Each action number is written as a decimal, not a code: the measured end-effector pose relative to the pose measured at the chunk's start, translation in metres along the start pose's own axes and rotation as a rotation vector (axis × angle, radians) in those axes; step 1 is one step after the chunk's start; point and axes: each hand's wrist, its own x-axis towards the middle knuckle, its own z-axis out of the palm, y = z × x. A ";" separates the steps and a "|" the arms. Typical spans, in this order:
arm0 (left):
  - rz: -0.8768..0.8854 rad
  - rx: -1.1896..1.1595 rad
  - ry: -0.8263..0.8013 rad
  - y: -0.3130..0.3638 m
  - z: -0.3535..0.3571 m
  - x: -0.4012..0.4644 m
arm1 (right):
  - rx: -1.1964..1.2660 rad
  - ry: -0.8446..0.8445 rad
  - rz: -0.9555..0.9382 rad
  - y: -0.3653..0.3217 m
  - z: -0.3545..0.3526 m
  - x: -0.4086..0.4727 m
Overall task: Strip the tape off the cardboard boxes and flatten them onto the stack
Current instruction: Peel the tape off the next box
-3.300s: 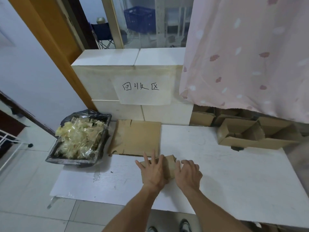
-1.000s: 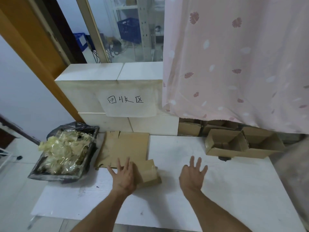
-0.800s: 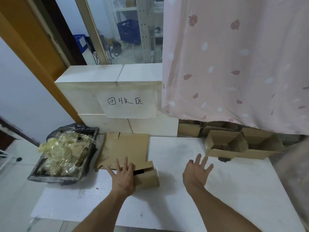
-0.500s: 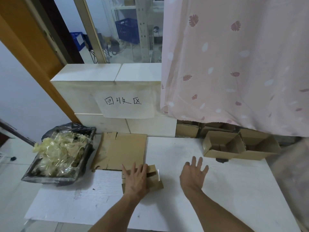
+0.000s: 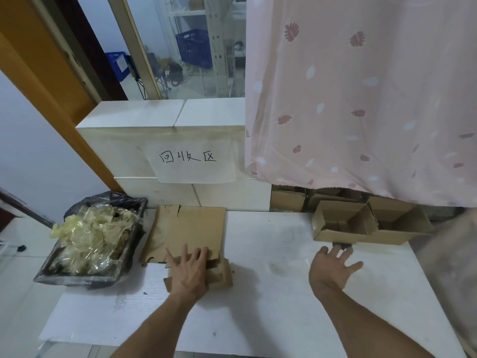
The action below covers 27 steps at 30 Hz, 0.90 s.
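Observation:
A small flattened cardboard box (image 5: 219, 276) lies on the white table (image 5: 271, 306), its far edge touching the stack of flat cardboard (image 5: 191, 228). My left hand (image 5: 189, 271) presses flat on top of it, fingers spread. My right hand (image 5: 331, 270) hovers open over the table to the right, fingers apart, holding nothing. It is just short of an open cardboard box (image 5: 343, 224) at the table's back right. Another open box (image 5: 397, 218) sits right behind that one.
A black-lined bin (image 5: 85, 244) full of stripped clear tape stands left of the stack. White blocks with a handwritten paper sign (image 5: 191, 161) form the back wall. A pink curtain (image 5: 361, 99) hangs over more boxes (image 5: 287, 200) at the back right.
My left hand has slid the flattened box left and away, up against the stack. My right hand has left that box and moved right toward the open box.

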 end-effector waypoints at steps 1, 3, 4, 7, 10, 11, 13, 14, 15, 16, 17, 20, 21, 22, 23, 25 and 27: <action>0.028 -0.009 0.008 0.012 -0.003 0.001 | 0.019 0.003 -0.035 -0.008 -0.001 -0.004; 0.093 -0.013 0.025 0.042 -0.008 0.002 | 0.065 0.017 -0.116 -0.028 -0.004 -0.014; 0.128 -0.015 0.036 0.057 -0.010 0.003 | 0.091 0.030 -0.148 -0.036 -0.006 -0.020; 0.201 -0.034 0.057 0.095 -0.013 0.004 | 0.162 0.066 -0.212 -0.058 -0.017 -0.036; 0.226 -0.096 0.068 0.115 -0.014 0.002 | 0.218 0.093 -0.252 -0.072 -0.030 -0.049; 0.227 -0.156 0.074 0.117 -0.015 0.002 | 0.227 0.095 -0.265 -0.075 -0.032 -0.052; 0.211 -0.309 0.079 0.115 -0.019 0.004 | 0.234 0.103 -0.290 -0.077 -0.034 -0.057; 0.185 -0.382 0.072 0.112 -0.024 0.004 | 0.233 0.106 -0.304 -0.077 -0.035 -0.059; 0.159 -0.439 0.067 0.108 -0.029 0.005 | 0.232 0.111 -0.316 -0.078 -0.036 -0.060; 0.148 -0.472 0.058 0.105 -0.033 0.006 | 0.234 0.118 -0.327 -0.079 -0.038 -0.061; 0.154 -0.490 0.046 0.101 -0.037 0.006 | 0.239 0.129 -0.343 -0.081 -0.042 -0.063; 0.197 -0.513 0.000 0.096 -0.039 0.006 | 0.285 0.202 -0.412 -0.091 -0.059 -0.069; 0.206 -0.500 -0.003 0.097 -0.038 0.006 | 0.311 0.229 -0.433 -0.093 -0.065 -0.069; 0.205 -0.482 0.004 0.098 -0.035 0.004 | 0.334 0.254 -0.459 -0.095 -0.071 -0.069; 0.189 -0.466 0.015 0.100 -0.034 0.001 | 0.349 0.280 -0.490 -0.096 -0.076 -0.069; 0.137 -0.476 0.046 0.105 -0.036 -0.003 | 0.365 0.308 -0.547 -0.097 -0.079 -0.067; 0.090 -0.569 0.115 0.105 -0.042 -0.005 | 0.385 0.300 -0.566 -0.096 -0.077 -0.068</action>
